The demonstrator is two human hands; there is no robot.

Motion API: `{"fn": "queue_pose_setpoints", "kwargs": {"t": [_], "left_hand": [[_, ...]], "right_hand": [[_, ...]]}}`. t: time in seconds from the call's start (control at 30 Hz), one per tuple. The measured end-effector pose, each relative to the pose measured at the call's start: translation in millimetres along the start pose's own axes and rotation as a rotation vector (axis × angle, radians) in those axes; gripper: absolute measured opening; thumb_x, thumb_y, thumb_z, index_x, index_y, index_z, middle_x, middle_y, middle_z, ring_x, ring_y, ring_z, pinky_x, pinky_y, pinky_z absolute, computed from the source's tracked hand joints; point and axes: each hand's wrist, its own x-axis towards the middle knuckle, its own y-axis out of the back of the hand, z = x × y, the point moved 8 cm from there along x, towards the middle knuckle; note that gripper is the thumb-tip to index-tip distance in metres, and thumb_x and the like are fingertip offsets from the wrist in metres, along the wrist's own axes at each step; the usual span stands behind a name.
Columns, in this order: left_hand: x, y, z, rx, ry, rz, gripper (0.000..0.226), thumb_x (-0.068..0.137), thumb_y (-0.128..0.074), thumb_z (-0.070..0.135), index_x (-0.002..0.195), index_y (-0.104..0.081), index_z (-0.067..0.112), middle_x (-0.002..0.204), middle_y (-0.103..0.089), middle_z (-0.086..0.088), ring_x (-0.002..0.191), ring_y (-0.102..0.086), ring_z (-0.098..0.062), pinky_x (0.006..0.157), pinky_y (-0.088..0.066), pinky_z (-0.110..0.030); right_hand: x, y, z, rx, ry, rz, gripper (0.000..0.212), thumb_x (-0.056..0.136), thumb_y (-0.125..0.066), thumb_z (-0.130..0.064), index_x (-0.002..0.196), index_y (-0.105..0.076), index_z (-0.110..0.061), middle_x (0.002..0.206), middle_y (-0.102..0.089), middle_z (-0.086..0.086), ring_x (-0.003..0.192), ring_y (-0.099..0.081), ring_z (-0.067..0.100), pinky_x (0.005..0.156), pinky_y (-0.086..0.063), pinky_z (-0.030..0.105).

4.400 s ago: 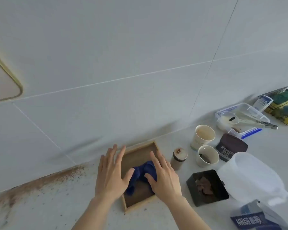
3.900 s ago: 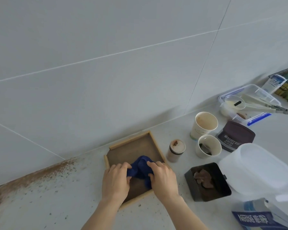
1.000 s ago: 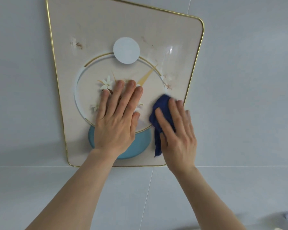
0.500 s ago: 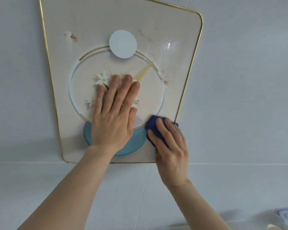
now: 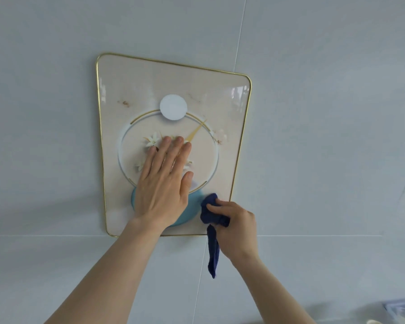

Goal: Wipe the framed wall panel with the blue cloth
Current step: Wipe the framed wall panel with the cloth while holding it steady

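Observation:
The framed wall panel point(image 5: 131, 90) hangs on the grey tiled wall. It is cream with a thin gold rim, a white disc, a gold ring, white flowers and a blue disc at the bottom. Small brown smudges show near its upper left and at the right of the ring. My left hand point(image 5: 164, 181) lies flat on the panel's middle, fingers spread upward. My right hand point(image 5: 236, 228) is closed around the dark blue cloth point(image 5: 211, 213) at the panel's lower right corner. One end of the cloth hangs down below the frame.
Pale grey wall tiles point(image 5: 325, 136) with thin joints surround the panel. At the bottom right corner the edge of a clear plastic container point(image 5: 402, 309) shows.
My right hand has slid the cloth down along the panel's right side to its lower right corner and bunched it in a fist. The view has pulled back, so the whole panel shows.

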Motion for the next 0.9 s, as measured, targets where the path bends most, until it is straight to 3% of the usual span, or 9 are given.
{"fn": "queue_pose_setpoints", "kwargs": {"t": [0.07,0.13,0.23,0.33,0.43,0.53,0.6,0.67,0.9], "left_hand": [[-2,7,-2,-0.001,0.005,0.006,0.058,0.105,-0.037,0.033,0.16,-0.03,0.016,0.17,-0.026,-0.005,0.159,-0.018,-0.025,0.129,-0.016,-0.049],[-2,14,-6,-0.018,0.018,0.023,0.058,0.104,-0.039,0.032,0.16,-0.03,0.016,0.17,-0.025,-0.005,0.159,-0.017,-0.025,0.129,-0.015,-0.049],[8,22,-8,-0.045,0.033,0.051,0.058,0.105,-0.035,0.033,0.16,-0.03,0.018,0.171,-0.023,-0.005,0.16,-0.014,-0.025,0.129,-0.014,-0.049],[26,26,-6,-0.072,0.022,0.096,0.057,0.107,-0.034,0.033,0.161,-0.027,0.017,0.172,-0.02,-0.004,0.16,-0.012,-0.023,0.13,-0.012,-0.048],[42,22,-4,-0.076,-0.009,0.116,0.057,0.108,-0.031,0.033,0.162,-0.023,0.016,0.172,-0.017,-0.003,0.16,-0.01,-0.022,0.13,-0.011,-0.046],[46,10,-7,-0.053,-0.033,0.124,0.059,0.107,-0.028,0.033,0.162,-0.02,0.013,0.173,-0.016,-0.004,0.161,-0.008,-0.022,0.13,-0.013,-0.049],[46,0,-10,-0.029,-0.046,0.126,0.06,0.108,-0.029,0.033,0.163,-0.017,0.012,0.173,-0.013,-0.004,0.161,-0.006,-0.022,0.13,-0.012,-0.049],[46,-8,-13,0.013,-0.047,0.14,0.062,0.108,-0.03,0.035,0.163,-0.014,0.012,0.173,-0.011,-0.004,0.161,-0.005,-0.023,0.13,-0.01,-0.048],[47,-20,-13,0.138,-0.019,0.216,0.064,0.109,-0.03,0.038,0.164,-0.009,0.014,0.173,-0.005,-0.002,0.16,-0.005,-0.023,0.131,-0.006,-0.046]], "right_hand": [[3,19,5,0.353,-0.312,0.029,0.044,0.081,-0.072,0.007,0.101,-0.082,-0.03,0.094,-0.078,-0.001,0.079,-0.068,0.021,0.06,-0.057,0.028],[13,37,-7,0.6,-0.425,0.094,0.038,0.084,-0.075,0.003,0.106,-0.081,-0.028,0.092,-0.08,0.003,0.074,-0.071,0.021,0.048,-0.053,0.02],[42,63,-42,0.706,-0.278,0.219,0.037,0.086,-0.076,-0.001,0.112,-0.08,-0.027,0.098,-0.082,-0.003,0.092,-0.077,0.016,0.069,-0.063,0.026],[66,78,-80,0.392,0.064,0.386,0.041,0.086,-0.077,-0.002,0.12,-0.076,-0.024,0.123,-0.075,-0.002,0.112,-0.071,0.012,0.101,-0.057,0.034],[81,61,-101,0.024,0.409,0.41,0.048,0.086,-0.075,0.001,0.131,-0.07,-0.017,0.151,-0.057,0.007,0.138,-0.055,0.02,0.11,-0.045,0.025],[86,29,-101,-0.291,0.635,0.341,0.045,0.1,-0.066,-0.022,0.143,-0.059,-0.015,0.163,-0.039,0.014,0.155,-0.03,0.03,0.119,-0.041,0.039],[84,19,-95,-0.351,0.696,0.309,0.051,0.107,-0.047,-0.04,0.149,-0.05,-0.011,0.166,-0.03,0.018,0.158,-0.019,0.033,0.124,-0.032,0.048],[84,17,-93,-0.331,0.725,0.325,0.052,0.108,-0.036,-0.038,0.149,-0.049,-0.009,0.166,-0.027,0.02,0.158,-0.018,0.035,0.125,-0.029,0.052],[89,12,-87,-0.356,0.825,0.496,0.032,0.103,-0.062,-0.013,0.135,-0.066,-0.009,0.154,-0.047,0.019,0.149,-0.038,0.04,0.114,-0.043,0.058]]}}
